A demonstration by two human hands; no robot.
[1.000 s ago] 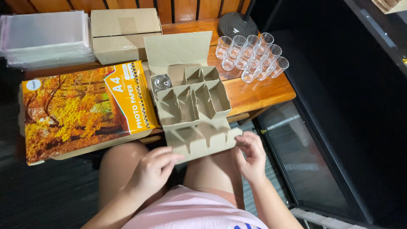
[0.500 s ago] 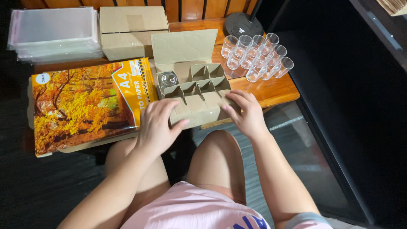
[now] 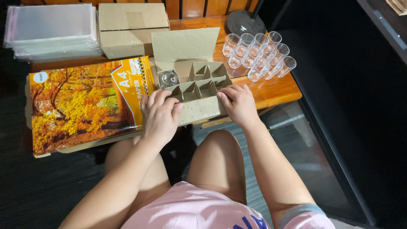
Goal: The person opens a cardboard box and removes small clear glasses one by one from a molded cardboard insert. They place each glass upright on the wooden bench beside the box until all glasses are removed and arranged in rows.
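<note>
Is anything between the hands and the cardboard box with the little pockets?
No. Both the left hand and the right hand already rest on the front of the box, nothing between them.

Ten loose clear cups (image 3: 259, 55), two cardboard boxes (image 3: 132, 29), one paper pack (image 3: 85, 101)

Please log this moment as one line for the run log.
left hand: on front flap of divided cardboard box | right hand: on box's front right edge | one glass in back-left cell | clear cups clustered right
</note>
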